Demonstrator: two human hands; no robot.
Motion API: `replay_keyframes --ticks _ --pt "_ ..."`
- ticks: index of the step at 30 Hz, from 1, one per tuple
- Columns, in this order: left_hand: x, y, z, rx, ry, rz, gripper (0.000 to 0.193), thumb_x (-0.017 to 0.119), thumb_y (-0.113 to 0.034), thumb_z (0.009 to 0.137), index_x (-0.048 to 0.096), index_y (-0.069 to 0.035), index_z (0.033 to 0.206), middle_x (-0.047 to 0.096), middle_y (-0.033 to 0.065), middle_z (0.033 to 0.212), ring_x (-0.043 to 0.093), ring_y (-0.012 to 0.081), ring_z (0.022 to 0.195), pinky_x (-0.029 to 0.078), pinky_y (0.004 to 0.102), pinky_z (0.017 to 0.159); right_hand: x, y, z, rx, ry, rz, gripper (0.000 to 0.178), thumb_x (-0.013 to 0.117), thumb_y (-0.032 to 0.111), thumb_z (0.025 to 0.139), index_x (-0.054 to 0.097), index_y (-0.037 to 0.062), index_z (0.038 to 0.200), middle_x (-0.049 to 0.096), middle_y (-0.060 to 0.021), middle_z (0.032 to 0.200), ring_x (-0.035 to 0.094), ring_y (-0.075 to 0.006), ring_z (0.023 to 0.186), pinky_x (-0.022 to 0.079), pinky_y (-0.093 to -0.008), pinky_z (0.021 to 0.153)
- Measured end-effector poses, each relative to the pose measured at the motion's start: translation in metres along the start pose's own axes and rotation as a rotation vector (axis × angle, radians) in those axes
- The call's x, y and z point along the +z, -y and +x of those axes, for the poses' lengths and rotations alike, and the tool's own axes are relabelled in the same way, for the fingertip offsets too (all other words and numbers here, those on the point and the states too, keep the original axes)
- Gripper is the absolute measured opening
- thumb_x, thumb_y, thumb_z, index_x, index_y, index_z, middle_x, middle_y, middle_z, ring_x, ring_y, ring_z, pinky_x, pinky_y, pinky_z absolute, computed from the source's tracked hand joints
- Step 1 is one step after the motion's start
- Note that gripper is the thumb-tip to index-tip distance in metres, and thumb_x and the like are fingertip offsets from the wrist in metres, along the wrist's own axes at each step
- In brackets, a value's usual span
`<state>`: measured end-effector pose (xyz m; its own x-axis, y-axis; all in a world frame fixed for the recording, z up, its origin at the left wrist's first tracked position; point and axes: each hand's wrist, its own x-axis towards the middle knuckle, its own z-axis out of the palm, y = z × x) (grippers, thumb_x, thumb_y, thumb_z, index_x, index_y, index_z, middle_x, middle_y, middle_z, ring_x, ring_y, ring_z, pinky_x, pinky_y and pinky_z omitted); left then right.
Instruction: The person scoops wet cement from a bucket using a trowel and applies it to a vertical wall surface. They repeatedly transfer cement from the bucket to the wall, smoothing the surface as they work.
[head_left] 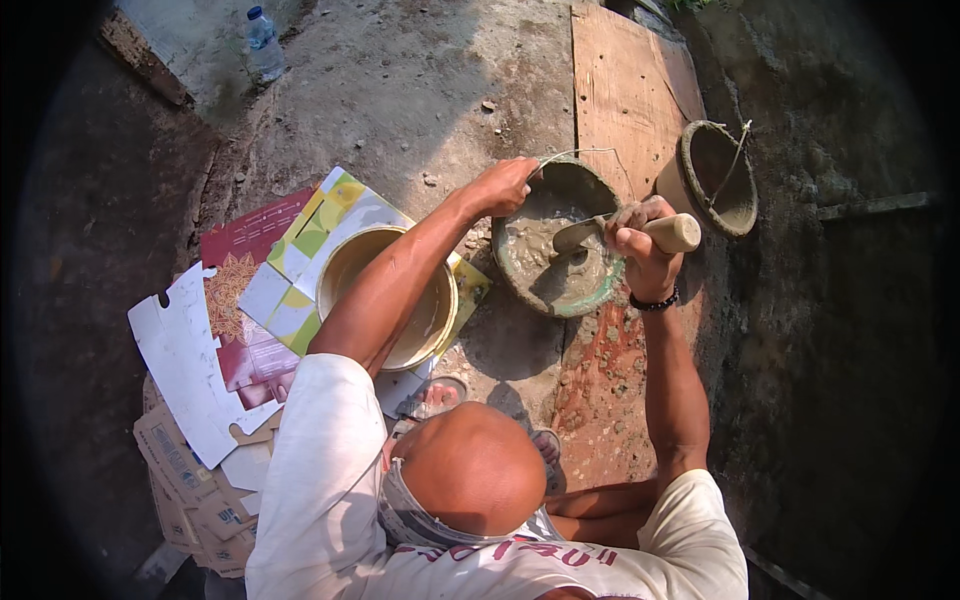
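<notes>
A round bucket [510, 268] holds wet grey mortar [545, 240], with a green patch along its near rim. My left hand [505, 187] is closed at the bucket's far-left rim, where the thin wire handle [590, 150] begins. My right hand [645, 240] grips a trowel by its pale wooden handle [676, 232]. The trowel's blade [578, 235] reaches over the mortar, its edge close to or touching the surface. Under my left forearm stands a cream-coloured bucket [447, 325], partly hidden, with a pale, muddy-looking inside.
Another mortar-crusted bucket [735, 220] leans at the right on a wooden board [630, 70]. Printed cardboard sheets [240, 310] and flattened brown cartons [195, 480] lie to the left. A plastic water bottle [265, 45] is at the far left. Small stones dot the rough ground.
</notes>
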<state>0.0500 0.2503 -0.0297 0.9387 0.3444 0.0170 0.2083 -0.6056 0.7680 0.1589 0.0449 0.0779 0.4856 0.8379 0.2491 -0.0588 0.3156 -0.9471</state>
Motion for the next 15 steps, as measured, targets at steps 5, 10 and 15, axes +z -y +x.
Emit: replay_keyframes --ticks 5,10,15 --pt "-0.003 -0.014 -0.012 -0.04 -0.128 -0.094 0.036 0.058 -0.009 0.09 0.051 0.003 0.123 0.056 0.0249 0.124 0.052 0.0396 0.117 0.041 0.0457 0.096 -0.036 -0.077 -0.024 0.227 0.004 -0.166 0.023 0.068 0.006 0.07 0.046 0.0078 0.072 0.051 -0.0034 0.063 0.048 -0.0114 0.057 0.038 -0.0258 0.051" --pt "-0.021 -0.021 -0.049 -0.416 -0.025 -0.079 0.045 0.06 -0.011 0.09 0.047 0.007 0.129 0.061 0.0265 0.113 0.062 0.0364 0.103 0.05 0.0435 0.086 -0.01 -0.015 0.014 0.06 0.081 -0.054 0.02 0.064 0.002 0.074 0.044 0.0064 0.073 0.05 -0.006 0.064 0.047 -0.0137 0.058 0.039 -0.0282 0.05" --pt "-0.007 -0.025 -0.05 -0.706 0.004 -0.623 0.04 0.059 -0.007 0.092 0.048 0.008 0.128 0.062 0.0152 0.083 0.059 0.018 0.059 0.053 0.0316 0.046 -0.008 -0.072 0.06 -0.14 -0.115 0.012 0.019 0.069 0.005 0.072 0.051 0.0029 0.077 0.056 -0.0067 0.072 0.055 -0.0148 0.061 0.047 -0.0298 0.054"
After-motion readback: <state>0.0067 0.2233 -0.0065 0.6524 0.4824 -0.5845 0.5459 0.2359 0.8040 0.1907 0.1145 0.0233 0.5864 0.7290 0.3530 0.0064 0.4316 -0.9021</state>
